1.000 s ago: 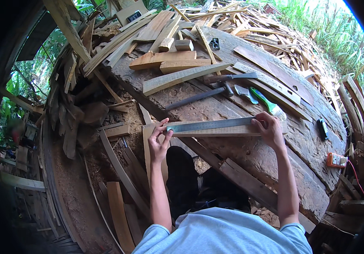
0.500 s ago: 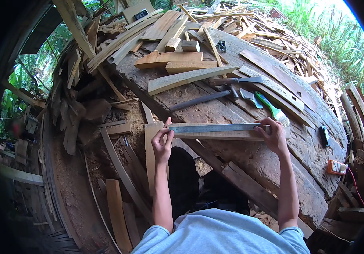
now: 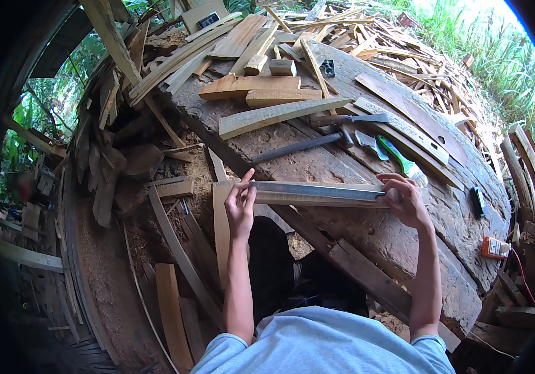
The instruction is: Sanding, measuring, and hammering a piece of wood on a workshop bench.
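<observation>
A thin metal ruler (image 3: 317,190) stretches between my hands along a pale wooden board (image 3: 326,200) at the near edge of the workbench. The thumb and fingers of my left hand (image 3: 240,204) pinch its left end. At the other end, my right hand (image 3: 409,201) grips the ruler with bent fingers, over the right part of the board. Beyond the board lie a hammer (image 3: 298,147) with a dark handle, a bladed tool (image 3: 358,118) and a brush with a green handle (image 3: 398,154).
Several wood offcuts (image 3: 283,107) lie across the far part of the thick wooden bench (image 3: 367,234). An orange power socket box (image 3: 495,247) with a red cord sits at the right edge. Scrap wood (image 3: 417,71) is heaped behind, and planks (image 3: 174,315) lean at the lower left.
The ruler has tipped, so its face looks narrower and darker, and its right end sits slightly lower. My right hand has shifted a little to the right, its fingers rearranged.
</observation>
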Demonstrator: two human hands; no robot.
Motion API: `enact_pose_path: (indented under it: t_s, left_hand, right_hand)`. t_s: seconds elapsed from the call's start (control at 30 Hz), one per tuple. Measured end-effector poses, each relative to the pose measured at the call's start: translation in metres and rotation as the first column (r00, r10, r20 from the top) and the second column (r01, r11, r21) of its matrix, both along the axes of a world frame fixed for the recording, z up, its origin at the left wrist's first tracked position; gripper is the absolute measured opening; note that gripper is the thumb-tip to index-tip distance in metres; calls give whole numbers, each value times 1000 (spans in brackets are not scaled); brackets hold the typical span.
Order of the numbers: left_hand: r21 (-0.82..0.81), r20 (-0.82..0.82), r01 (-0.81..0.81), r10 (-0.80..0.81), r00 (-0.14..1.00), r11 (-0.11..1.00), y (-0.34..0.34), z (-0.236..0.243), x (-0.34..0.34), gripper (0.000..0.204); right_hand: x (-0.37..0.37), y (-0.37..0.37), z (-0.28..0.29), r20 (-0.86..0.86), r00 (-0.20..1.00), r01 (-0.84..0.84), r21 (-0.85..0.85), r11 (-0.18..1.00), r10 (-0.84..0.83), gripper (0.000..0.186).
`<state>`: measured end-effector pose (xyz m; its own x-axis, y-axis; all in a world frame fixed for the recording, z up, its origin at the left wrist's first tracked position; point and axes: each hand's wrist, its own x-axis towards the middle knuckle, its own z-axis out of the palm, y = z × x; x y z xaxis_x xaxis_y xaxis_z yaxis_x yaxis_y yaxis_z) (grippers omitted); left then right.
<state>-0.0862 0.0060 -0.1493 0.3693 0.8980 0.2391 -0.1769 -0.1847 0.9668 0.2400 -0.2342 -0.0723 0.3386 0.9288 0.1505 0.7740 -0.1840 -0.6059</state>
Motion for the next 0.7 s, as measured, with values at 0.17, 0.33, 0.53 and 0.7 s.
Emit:
enact_pose_path:
  t_s: [0.17, 0.33, 0.53, 0.7]
  left_hand:
    - [-62, -18, 44, -45, 999, 997, 17, 5, 9, 10]
    - [17, -108, 46, -43, 993, 999, 19, 3, 6, 12]
    - [40, -157, 48, -41, 987, 998, 22, 2, 4, 13]
    - [193, -203, -75, 115, 972, 978, 13, -3, 5, 14]
  right_hand:
    - [3, -4, 2, -109, 993, -39, -49, 998, 33, 22]
    - [4, -3, 1, -149, 988, -37, -57, 998, 28, 23]
    - [3, -4, 3, -135, 990, -55, -32, 998, 51, 24]
    - [2, -4, 5, -90, 995, -47, -38, 998, 43, 24]
